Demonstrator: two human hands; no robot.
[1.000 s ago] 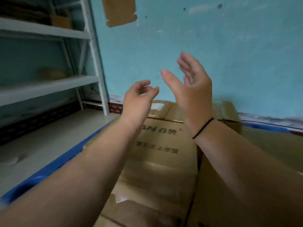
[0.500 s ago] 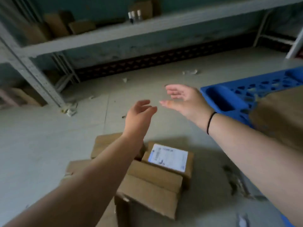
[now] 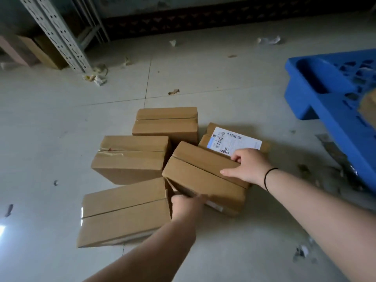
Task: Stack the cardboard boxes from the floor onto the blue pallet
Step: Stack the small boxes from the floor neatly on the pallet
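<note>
Because the boxes have to end up on it, the blue pallet [image 3: 333, 94] is seen at the right edge, well apart from the pile, with a bit of brown box [image 3: 369, 105] already on it. On the grey floor [image 3: 50, 102], five cardboard boxes are kept close together. The middle box [image 3: 203, 176] is tilted, with its far end propped on the labelled box [image 3: 234, 141], so it looks like the one to be lifted. It is held from two sides so that it will not slip. The right hand [image 3: 249, 168] is laid over its far right corner, fingers curled around the edge. The left hand [image 3: 186, 206] is pressed against its near side, down low; its fingertips are hidden, so their hold cannot be told.
</note>
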